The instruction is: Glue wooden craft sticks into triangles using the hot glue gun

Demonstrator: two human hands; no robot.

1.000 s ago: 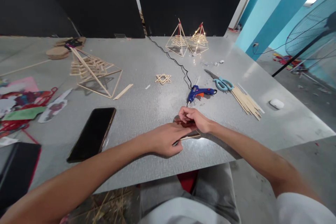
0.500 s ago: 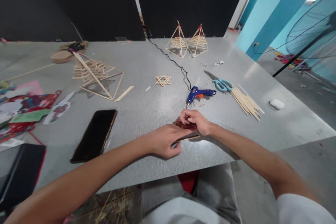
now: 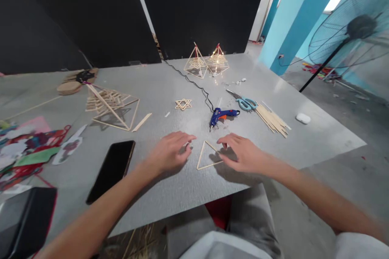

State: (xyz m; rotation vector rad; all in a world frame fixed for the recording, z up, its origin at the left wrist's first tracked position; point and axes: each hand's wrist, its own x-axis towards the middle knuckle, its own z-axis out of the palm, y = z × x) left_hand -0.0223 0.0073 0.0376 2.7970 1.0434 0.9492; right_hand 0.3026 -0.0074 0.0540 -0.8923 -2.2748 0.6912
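A triangle of thin wooden sticks (image 3: pixel 201 156) lies flat on the grey table in front of me. To its left hovers my left hand (image 3: pixel 170 153), with thumb and fingers apart and nothing between them. My right hand (image 3: pixel 244 154) is over the triangle's right corner, which it hides; its thumb and fingers are spread, and whether they touch the sticks I cannot tell. Just beyond the triangle, a blue glue gun (image 3: pixel 220 115) points its nozzle toward me. A small six-pointed stick star (image 3: pixel 183 104) lies farther back on the left.
Blue-handled scissors (image 3: pixel 246 103) and a bundle of flat sticks (image 3: pixel 271 118) are at the right, near a white case (image 3: pixel 303 118). A phone (image 3: pixel 111 170) lies left. Beyond it rests a stick pyramid (image 3: pixel 114 107). Two lit pyramids (image 3: pixel 218 62) stand at the back by the cord (image 3: pixel 194 83).
My hands have come apart off the triangle, the left moving left and the right moving right, uncovering it. The view has shifted, and lights now glow on the back pyramids.
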